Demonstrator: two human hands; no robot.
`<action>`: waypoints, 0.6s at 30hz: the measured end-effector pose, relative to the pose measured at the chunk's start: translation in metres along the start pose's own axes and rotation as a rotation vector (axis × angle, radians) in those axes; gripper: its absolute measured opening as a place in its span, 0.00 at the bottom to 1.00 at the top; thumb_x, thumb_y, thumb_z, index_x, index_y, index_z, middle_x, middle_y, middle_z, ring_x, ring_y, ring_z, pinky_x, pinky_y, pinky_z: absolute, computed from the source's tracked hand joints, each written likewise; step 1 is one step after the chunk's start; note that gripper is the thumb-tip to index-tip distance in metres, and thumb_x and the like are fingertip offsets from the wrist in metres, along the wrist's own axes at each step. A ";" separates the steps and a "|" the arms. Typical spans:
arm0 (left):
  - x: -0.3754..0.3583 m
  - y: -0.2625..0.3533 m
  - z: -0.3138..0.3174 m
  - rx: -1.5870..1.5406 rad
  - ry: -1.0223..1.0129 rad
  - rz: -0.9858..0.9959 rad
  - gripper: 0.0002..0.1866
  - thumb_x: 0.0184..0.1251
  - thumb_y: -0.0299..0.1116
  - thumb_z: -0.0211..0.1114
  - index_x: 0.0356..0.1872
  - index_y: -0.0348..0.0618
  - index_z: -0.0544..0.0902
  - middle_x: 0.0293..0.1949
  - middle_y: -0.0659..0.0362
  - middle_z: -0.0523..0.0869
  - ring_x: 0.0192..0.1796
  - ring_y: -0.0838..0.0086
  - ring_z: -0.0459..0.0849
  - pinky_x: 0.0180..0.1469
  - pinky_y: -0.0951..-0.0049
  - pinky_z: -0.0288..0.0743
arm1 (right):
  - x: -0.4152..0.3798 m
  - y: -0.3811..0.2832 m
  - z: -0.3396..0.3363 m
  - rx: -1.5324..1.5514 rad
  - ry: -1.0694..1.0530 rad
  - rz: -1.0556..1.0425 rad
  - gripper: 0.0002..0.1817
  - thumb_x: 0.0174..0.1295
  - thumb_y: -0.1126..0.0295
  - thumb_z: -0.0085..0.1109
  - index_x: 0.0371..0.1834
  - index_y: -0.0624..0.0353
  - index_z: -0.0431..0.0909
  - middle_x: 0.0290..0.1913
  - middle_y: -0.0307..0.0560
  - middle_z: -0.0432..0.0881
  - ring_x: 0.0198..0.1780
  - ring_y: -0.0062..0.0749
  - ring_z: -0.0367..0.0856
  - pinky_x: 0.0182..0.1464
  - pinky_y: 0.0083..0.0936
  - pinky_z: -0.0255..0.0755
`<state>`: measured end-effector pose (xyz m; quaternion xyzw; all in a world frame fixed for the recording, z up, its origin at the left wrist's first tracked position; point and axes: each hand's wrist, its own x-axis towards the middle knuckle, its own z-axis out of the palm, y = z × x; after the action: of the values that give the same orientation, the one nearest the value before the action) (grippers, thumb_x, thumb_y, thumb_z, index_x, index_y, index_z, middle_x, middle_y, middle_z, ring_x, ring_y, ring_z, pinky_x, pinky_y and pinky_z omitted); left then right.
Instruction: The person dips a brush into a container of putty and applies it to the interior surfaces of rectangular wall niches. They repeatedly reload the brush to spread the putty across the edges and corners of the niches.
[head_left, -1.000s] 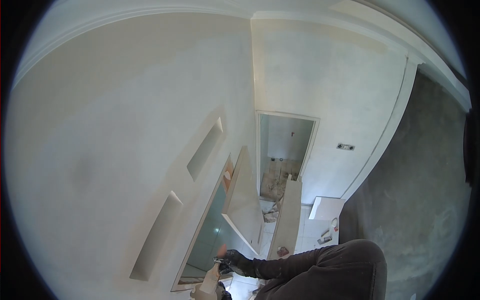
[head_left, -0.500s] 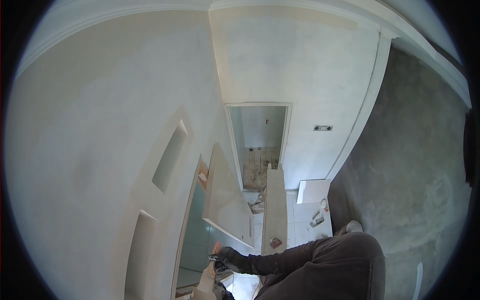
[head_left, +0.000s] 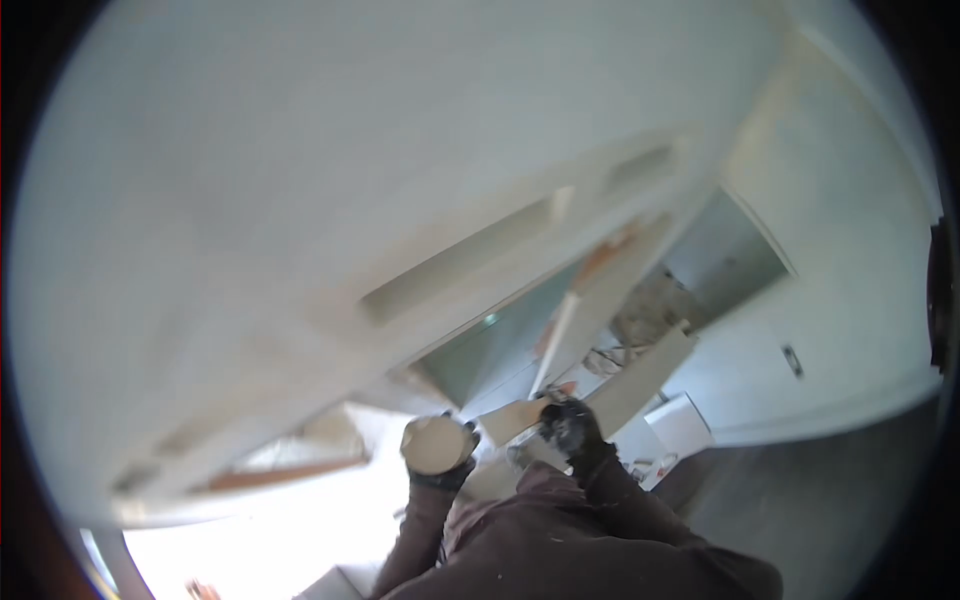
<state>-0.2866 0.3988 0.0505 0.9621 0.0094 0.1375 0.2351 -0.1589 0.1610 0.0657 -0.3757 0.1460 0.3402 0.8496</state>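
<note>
Both my hands wear dark gloves spotted with pale smears. In my left hand [head_left: 447,470] is a round cream-coloured thing [head_left: 436,445], its flat face turned up; blur hides whether it is a tub or a solid disc. My right hand [head_left: 573,430] is closed on a tool that looks like a putty knife [head_left: 508,420]. Its broad beige end points left toward the round thing, and an orange tip shows by my fingers. The two hands are apart, both in front of my body.
The pale wall [head_left: 250,180] on the left has a long recessed niche [head_left: 470,255]. Below it is a glass-like panel [head_left: 480,360] beside an open white door [head_left: 600,310]. A long plank [head_left: 640,375] runs toward the doorway [head_left: 735,260]. Bright light comes from the lower left.
My view has swung left and tilted. My left hand and the round cream-coloured thing are now plainly visible. My right hand still grips the tool, now nearer the middle of the view.
</note>
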 end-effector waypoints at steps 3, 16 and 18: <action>-0.051 -0.022 -0.015 -1.108 0.046 -0.507 0.28 0.72 0.44 0.59 0.70 0.47 0.73 0.65 0.47 0.80 0.68 0.52 0.79 0.63 0.49 0.77 | 0.003 0.036 0.021 -0.157 0.095 0.085 0.13 0.79 0.60 0.51 0.53 0.56 0.79 0.29 0.33 0.75 0.33 0.22 0.73 0.34 0.24 0.71; -0.130 -0.010 -0.031 -0.349 0.226 -0.525 0.25 0.70 0.50 0.60 0.63 0.49 0.77 0.57 0.52 0.84 0.61 0.58 0.81 0.56 0.55 0.80 | -0.001 0.064 0.078 -0.036 -0.314 0.345 0.17 0.80 0.58 0.48 0.58 0.58 0.78 0.46 0.44 0.84 0.43 0.32 0.82 0.39 0.30 0.80; -0.135 -0.002 -0.027 -0.630 0.504 -0.608 0.18 0.65 0.46 0.66 0.54 0.53 0.84 0.50 0.60 0.87 0.55 0.63 0.84 0.55 0.59 0.79 | -0.002 0.065 0.085 -0.076 -0.340 0.333 0.17 0.80 0.60 0.48 0.60 0.60 0.76 0.51 0.47 0.84 0.49 0.35 0.82 0.48 0.32 0.81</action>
<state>-0.4235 0.4016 0.0372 0.7352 0.3036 0.2872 0.5337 -0.2058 0.2544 0.0896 -0.3156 0.0479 0.5391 0.7795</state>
